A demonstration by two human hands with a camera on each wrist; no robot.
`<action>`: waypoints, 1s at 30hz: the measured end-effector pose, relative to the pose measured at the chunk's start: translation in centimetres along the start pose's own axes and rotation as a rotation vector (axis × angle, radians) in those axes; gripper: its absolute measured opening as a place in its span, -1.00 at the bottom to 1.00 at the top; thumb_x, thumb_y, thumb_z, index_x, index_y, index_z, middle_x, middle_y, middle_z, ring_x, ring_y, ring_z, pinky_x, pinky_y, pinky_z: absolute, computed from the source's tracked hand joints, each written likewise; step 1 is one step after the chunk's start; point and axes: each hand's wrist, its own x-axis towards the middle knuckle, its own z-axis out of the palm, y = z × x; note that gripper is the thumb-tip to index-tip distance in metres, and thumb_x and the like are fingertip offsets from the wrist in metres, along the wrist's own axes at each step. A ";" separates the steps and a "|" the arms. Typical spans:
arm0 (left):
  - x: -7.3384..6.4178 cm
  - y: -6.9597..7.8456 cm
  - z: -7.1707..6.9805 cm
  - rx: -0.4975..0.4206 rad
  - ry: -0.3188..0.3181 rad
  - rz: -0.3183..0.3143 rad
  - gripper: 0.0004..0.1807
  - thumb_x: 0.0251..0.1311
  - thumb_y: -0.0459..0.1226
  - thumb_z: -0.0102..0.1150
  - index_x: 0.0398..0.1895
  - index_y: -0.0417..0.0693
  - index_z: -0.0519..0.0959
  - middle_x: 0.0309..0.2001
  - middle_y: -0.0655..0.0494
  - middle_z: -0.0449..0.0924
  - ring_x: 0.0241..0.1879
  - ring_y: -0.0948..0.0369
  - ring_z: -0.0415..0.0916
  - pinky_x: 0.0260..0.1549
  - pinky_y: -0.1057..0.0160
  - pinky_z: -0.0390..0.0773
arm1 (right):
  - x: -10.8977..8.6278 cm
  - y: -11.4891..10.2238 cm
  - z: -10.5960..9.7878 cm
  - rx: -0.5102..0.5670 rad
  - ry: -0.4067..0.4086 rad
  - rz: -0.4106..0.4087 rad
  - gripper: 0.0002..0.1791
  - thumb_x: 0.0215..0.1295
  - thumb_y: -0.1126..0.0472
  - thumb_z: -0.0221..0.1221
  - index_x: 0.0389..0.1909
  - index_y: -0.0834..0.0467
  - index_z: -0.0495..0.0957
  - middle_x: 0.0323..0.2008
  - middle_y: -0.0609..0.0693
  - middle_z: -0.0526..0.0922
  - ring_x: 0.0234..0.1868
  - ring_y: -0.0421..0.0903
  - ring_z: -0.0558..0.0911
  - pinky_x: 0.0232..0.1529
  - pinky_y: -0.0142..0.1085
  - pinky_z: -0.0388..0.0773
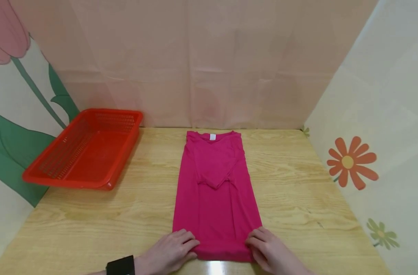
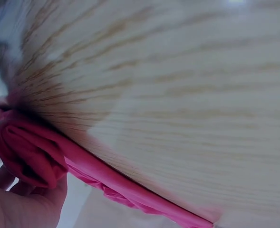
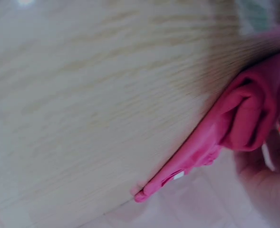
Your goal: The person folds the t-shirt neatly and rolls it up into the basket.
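Observation:
A magenta shirt [image 1: 215, 210] lies flat on the table, its sides and sleeves folded inward into a long strip. Its collar, with a white label [image 1: 212, 136], points to the far side. The near end is rolled into a thick band [image 1: 224, 250]. My left hand [image 1: 171, 250] grips the left end of this roll and my right hand [image 1: 272, 250] grips the right end, fingers curled over the top. In the left wrist view the rolled layers [image 2: 30, 154] show as a spiral beside the thumb. The right wrist view shows the other rolled end [image 3: 246, 116] against the right hand [image 3: 268, 185].
A red plastic basket [image 1: 110, 182] with slotted walls stands at the back left of the wooden table [image 1: 291, 183]. A pinkish sheet [image 1: 212, 65] hangs behind the table. Flower-printed panels [image 1: 377, 114] border the sides. A black watch [image 1: 121, 265] is on the left wrist.

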 end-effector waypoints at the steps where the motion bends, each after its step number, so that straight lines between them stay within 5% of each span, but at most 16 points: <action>1: 0.0 0.0 0.0 -0.011 0.002 -0.006 -0.78 0.44 -0.08 0.13 -0.07 0.06 0.68 -0.24 0.32 0.58 -0.26 0.46 0.43 -0.28 0.60 0.44 | 0.1 -0.2 0.0 0.033 -0.028 -0.002 -0.85 0.25 0.15 0.37 -0.18 0.02 0.69 -0.21 -0.22 0.60 -0.20 -0.30 0.54 -0.23 -0.42 0.61; 6: -0.1 0.0 0.3 -0.023 0.067 -0.046 -0.81 0.45 -0.12 0.12 -0.14 0.06 0.70 -0.35 0.33 0.47 -0.34 0.45 0.34 -0.34 0.62 0.35 | 0.5 -1.0 -0.4 0.150 -0.228 0.100 -0.59 0.37 -0.18 0.22 0.08 -0.03 0.64 -0.07 -0.22 0.58 -0.10 -0.36 0.51 -0.22 -0.47 0.62; 10: -0.2 0.0 0.4 -0.041 0.101 -0.111 -0.86 0.43 -0.16 0.15 -0.21 0.09 0.69 -0.38 0.34 0.42 -0.36 0.43 0.32 -0.35 0.58 0.37 | 0.7 -0.8 -0.6 0.186 -0.314 0.144 -0.59 0.37 -0.14 0.22 0.11 -0.02 0.62 -0.07 -0.24 0.55 -0.10 -0.37 0.47 -0.21 -0.43 0.61; 16: -0.2 -0.1 0.1 -0.183 0.038 -0.231 -0.84 0.45 -0.24 0.10 -0.17 0.03 0.68 -0.33 0.32 0.50 -0.32 0.45 0.37 -0.31 0.56 0.46 | 0.7 -0.6 0.1 0.073 -0.127 0.019 -0.76 0.22 0.16 0.39 -0.09 0.06 0.69 -0.22 -0.23 0.56 -0.22 -0.36 0.50 -0.26 -0.46 0.57; 21: -0.2 -0.2 0.1 -0.156 0.051 -0.264 -0.85 0.42 -0.29 0.12 -0.04 0.05 0.60 -0.29 0.31 0.56 -0.28 0.42 0.45 -0.30 0.48 0.53 | 1.0 -0.3 1.0 0.061 -0.019 0.010 -0.80 0.06 0.31 0.46 -0.26 0.12 0.71 -0.36 -0.20 0.56 -0.36 -0.39 0.49 -0.35 -0.57 0.50; 28: 0.0 0.0 -0.5 0.040 -0.036 -0.203 -0.48 0.05 -0.47 0.19 0.14 0.01 0.54 -0.18 0.21 0.59 -0.16 0.28 0.55 -0.09 0.26 0.62 | 1.8 0.4 1.0 0.122 -0.095 0.114 -0.87 0.09 0.38 0.40 -0.33 0.16 0.72 -0.46 -0.21 0.48 -0.43 -0.45 0.40 -0.42 -0.52 0.49; 30: 0.2 0.2 -0.6 0.082 -0.024 -0.162 -0.54 0.15 -0.40 0.20 0.16 0.01 0.54 -0.12 0.21 0.61 -0.10 0.27 0.57 0.00 0.23 0.62 | 1.9 0.4 0.8 0.136 -0.121 0.139 -0.91 0.14 0.36 0.38 -0.33 0.16 0.72 -0.46 -0.23 0.45 -0.43 -0.46 0.38 -0.42 -0.50 0.49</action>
